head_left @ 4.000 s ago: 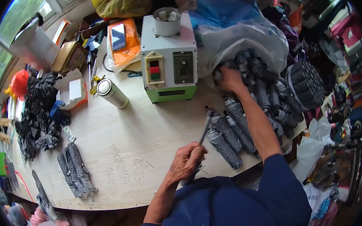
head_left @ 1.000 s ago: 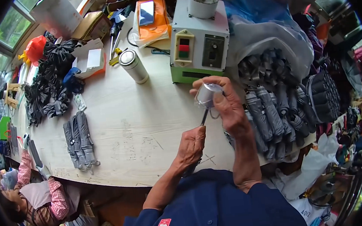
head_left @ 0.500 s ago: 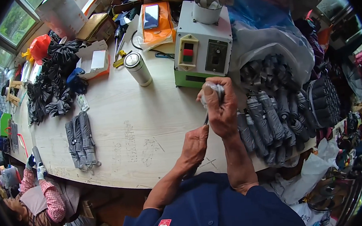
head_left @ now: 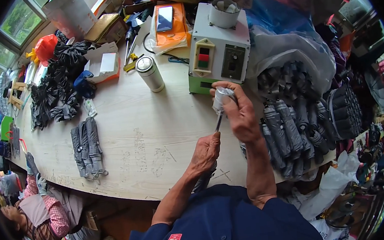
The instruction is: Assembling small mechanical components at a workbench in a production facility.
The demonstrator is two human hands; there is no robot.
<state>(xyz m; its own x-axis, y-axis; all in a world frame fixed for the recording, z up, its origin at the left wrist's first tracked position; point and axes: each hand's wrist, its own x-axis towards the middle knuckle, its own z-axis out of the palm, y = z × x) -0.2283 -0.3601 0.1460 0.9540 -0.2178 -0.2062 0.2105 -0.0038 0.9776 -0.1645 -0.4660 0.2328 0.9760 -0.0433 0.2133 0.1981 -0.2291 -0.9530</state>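
Observation:
My left hand (head_left: 205, 154) is closed round a grey folding umbrella (head_left: 206, 179), whose folded cloth hangs below the fist toward my shirt. From the top of that fist a thin dark shaft (head_left: 219, 121) rises, tilted slightly right. At its upper end is a silvery-white umbrella handle (head_left: 222, 98) that looks wrapped in clear film. My right hand (head_left: 243, 115) grips this handle between thumb and fingers, just in front of a grey-and-green machine (head_left: 213, 45). Part of the handle is hidden by the fingers.
Many folded grey umbrellas (head_left: 289, 130) are heaped on the right of the table. Three more umbrellas (head_left: 87, 148) lie at left. A steel flask (head_left: 150, 74) stands near the machine; behind it are a phone (head_left: 165, 19) and tools. A co-worker (head_left: 49, 210) sits at far left.
My right hand has shifted slightly right and its fingers have turned on the handle. More of the handle and shaft shows. My left hand stays closed in nearly the same place.

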